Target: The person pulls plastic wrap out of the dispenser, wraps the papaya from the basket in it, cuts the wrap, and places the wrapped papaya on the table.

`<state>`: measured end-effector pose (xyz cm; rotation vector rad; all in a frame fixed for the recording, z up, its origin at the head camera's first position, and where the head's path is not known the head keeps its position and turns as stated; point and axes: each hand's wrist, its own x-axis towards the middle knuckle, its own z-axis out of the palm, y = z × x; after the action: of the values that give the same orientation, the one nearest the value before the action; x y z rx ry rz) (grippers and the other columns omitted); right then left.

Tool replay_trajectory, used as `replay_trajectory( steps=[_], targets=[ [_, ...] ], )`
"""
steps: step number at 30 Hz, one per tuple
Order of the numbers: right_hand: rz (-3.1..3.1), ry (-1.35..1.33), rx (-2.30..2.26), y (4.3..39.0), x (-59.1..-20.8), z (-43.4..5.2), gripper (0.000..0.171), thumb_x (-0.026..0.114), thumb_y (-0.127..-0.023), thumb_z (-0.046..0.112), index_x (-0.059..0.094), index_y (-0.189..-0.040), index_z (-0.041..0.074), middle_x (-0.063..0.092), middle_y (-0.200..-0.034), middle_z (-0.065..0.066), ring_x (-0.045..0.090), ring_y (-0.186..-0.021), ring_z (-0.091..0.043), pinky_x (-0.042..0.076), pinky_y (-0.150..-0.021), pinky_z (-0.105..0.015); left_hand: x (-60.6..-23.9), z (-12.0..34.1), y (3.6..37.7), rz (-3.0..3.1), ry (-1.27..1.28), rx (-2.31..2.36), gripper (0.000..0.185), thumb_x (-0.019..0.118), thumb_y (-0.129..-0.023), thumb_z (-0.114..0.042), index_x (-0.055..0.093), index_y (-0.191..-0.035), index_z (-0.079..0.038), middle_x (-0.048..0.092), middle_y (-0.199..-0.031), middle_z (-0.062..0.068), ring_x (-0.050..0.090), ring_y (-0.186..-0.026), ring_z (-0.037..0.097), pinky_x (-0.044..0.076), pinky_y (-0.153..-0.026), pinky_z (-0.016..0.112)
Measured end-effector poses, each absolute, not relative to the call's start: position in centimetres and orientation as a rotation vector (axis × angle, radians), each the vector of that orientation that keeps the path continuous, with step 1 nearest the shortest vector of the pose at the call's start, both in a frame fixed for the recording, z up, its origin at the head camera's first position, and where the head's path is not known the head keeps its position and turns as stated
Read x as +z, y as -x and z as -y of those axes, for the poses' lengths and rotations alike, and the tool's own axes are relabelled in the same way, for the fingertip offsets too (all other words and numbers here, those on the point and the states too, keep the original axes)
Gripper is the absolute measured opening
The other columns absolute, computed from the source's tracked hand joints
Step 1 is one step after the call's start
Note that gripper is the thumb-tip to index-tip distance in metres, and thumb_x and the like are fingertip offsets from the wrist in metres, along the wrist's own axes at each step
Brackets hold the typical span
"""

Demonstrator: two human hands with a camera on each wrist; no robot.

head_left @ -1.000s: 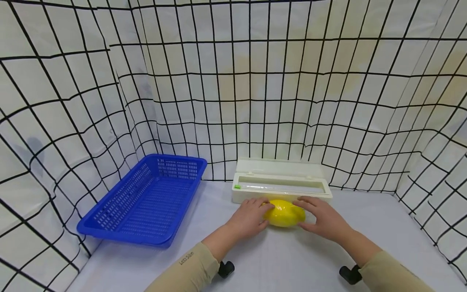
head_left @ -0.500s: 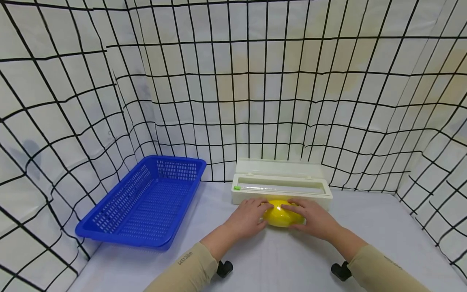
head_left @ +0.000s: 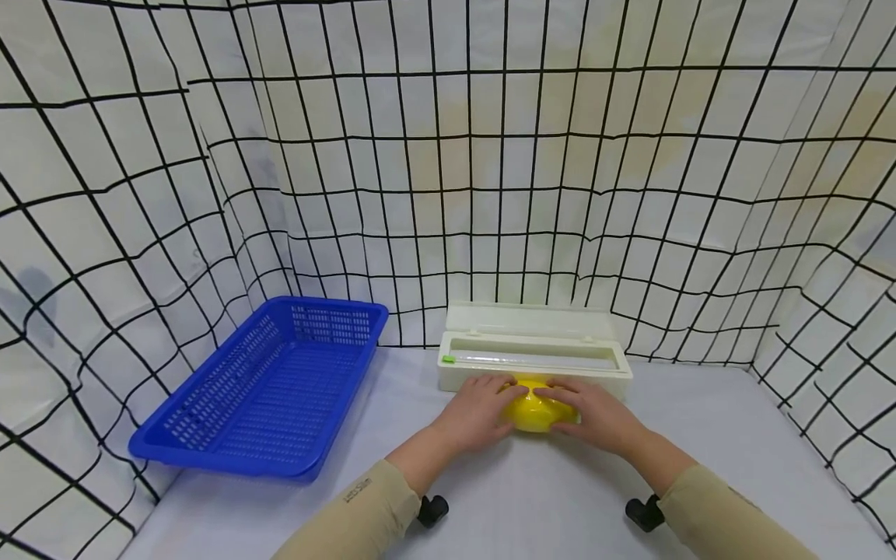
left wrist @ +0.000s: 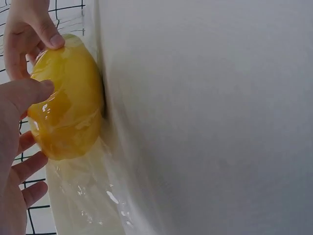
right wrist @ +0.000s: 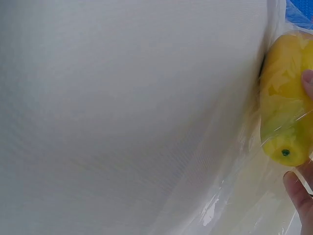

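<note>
Both hands on the yellow mango (head_left: pixel 535 410), one per end. Left hand (head_left: pixel 478 411) cups its left end, fingers curled over the top; wrist view has the thumb (left wrist: pixel 29 93) pressed on the fruit's side and the other hand's thumb (left wrist: pixel 49 35) on the far end. Right hand (head_left: pixel 595 414) cups the right end, fingers curled over the top and nearly meeting the left hand's fingertips above the fruit. Mango sits on the white tabletop (head_left: pixel 532 498) between the two palms, wrapped in clear cling film (left wrist: pixel 93 196); film is glossy and wrinkled, and trails loose onto the table beside the fruit. Right wrist view shows the dark stem dot (right wrist: pixel 285 152) on the mango end under the film, with a fingertip (right wrist: pixel 296 188) just below it. Directly beyond the fingertips, just past the mango: cream cling-film dispenser box (head_left: pixel 535 358), lid open. Well off to the left of the left hand: blue plastic basket (head_left: pixel 273 389).
</note>
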<state>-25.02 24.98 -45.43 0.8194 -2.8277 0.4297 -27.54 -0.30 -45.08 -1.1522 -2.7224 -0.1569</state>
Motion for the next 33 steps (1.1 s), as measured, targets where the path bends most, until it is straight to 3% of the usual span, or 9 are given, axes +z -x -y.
replay_trajectory(
  steps=[8, 20, 27, 33],
  targets=[
    [2.841, -0.832, 0.479, 25.2, -45.6, -25.0, 0.06, 0.08, -0.084, 0.031, 0.057, -0.14, 0.03, 0.054, -0.142, -0.004, 0.053, -0.126, -0.03, 0.045, -0.102, -0.05, -45.3, 0.2, 27.9, 2.754, 1.141, -0.207, 0.061, 0.075, -0.088, -0.039, 0.051, -0.142, -0.026, 0.05, -0.14, 0.0, 0.045, -0.13, 0.021, 0.035, -0.11, 0.042],
    [2.88, -0.822, 0.502, 25.1, -45.8, -24.6, 0.072, 0.084, -0.08, 0.03, 0.053, -0.144, 0.03, 0.047, -0.148, -0.006, 0.054, -0.125, -0.032, 0.046, -0.101, -0.051, -46.3, 0.3, 29.2, 2.723, 1.16, -0.276, 0.061, 0.079, -0.085, -0.032, 0.051, -0.139, -0.024, 0.051, -0.136, 0.0, 0.048, -0.125, 0.021, 0.036, -0.11, 0.041],
    [2.927, -0.806, 0.534, 24.8, -45.3, -24.7, 0.069, 0.082, -0.083, 0.03, 0.052, -0.145, 0.033, 0.047, -0.148, -0.005, 0.054, -0.124, -0.033, 0.046, -0.1, -0.053, -46.1, 0.7, 28.7, 2.786, 1.198, -0.342, 0.077, 0.086, -0.077, -0.037, 0.046, -0.142, -0.026, 0.047, -0.139, -0.001, 0.045, -0.129, 0.022, 0.033, -0.112, 0.041],
    [2.944, -0.807, 0.697, 24.5, -44.3, -25.0, 0.066, 0.081, -0.084, 0.03, 0.052, -0.144, 0.036, 0.05, -0.145, -0.002, 0.051, -0.128, -0.032, 0.043, -0.103, -0.056, -45.6, 0.9, 27.7, 2.802, 1.196, -0.316, 0.086, 0.086, -0.076, -0.041, 0.041, -0.148, -0.025, 0.044, -0.144, 0.001, 0.043, -0.131, 0.023, 0.034, -0.112, 0.042]
  ],
)
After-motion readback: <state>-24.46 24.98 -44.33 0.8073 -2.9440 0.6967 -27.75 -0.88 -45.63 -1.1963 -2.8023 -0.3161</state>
